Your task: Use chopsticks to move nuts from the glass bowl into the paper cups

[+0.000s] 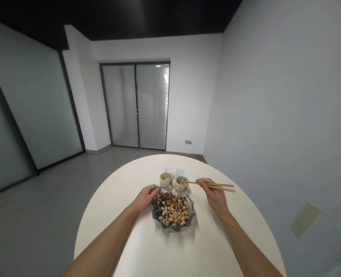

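A scalloped glass bowl of mixed nuts, pale pistachios and darker seeds, sits on the round white table. My left hand rests against the bowl's left rim, fingers curled on its edge. My right hand is closed on a pair of wooden chopsticks. Their tips reach over the right of two small ceramic cups, beside the left cup, just behind the bowl.
Two small clear lidded containers stand behind the cups. The table stands close to a grey wall on the right. Beyond it lie grey floor, glass partitions on the left and a sliding glass door at the back.
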`<state>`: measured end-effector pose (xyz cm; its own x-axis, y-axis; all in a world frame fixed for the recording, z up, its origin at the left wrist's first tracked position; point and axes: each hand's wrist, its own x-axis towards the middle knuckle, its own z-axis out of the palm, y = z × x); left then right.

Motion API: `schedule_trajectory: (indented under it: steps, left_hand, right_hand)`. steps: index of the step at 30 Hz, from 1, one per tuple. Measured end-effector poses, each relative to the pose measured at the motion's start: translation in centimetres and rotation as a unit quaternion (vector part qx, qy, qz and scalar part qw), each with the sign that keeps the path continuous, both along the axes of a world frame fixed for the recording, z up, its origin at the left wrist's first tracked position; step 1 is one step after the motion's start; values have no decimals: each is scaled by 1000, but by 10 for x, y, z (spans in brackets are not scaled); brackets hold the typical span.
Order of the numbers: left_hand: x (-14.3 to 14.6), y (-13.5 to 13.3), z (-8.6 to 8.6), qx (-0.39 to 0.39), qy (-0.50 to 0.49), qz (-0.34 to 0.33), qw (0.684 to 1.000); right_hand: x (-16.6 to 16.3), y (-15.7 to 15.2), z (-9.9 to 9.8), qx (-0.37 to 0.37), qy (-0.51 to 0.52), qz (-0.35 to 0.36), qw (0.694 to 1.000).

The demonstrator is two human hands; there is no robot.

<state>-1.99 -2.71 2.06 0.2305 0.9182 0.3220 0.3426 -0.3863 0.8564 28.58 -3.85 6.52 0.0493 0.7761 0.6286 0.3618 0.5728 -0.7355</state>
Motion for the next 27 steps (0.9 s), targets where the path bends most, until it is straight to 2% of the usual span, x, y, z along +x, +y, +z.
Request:
schedule_trajectory:
  steps: [27]
  left_hand:
    - [0,-1,0,-2,2,1,1000]
  right_hand:
    - [3,4,-5,-19,-50,2,999]
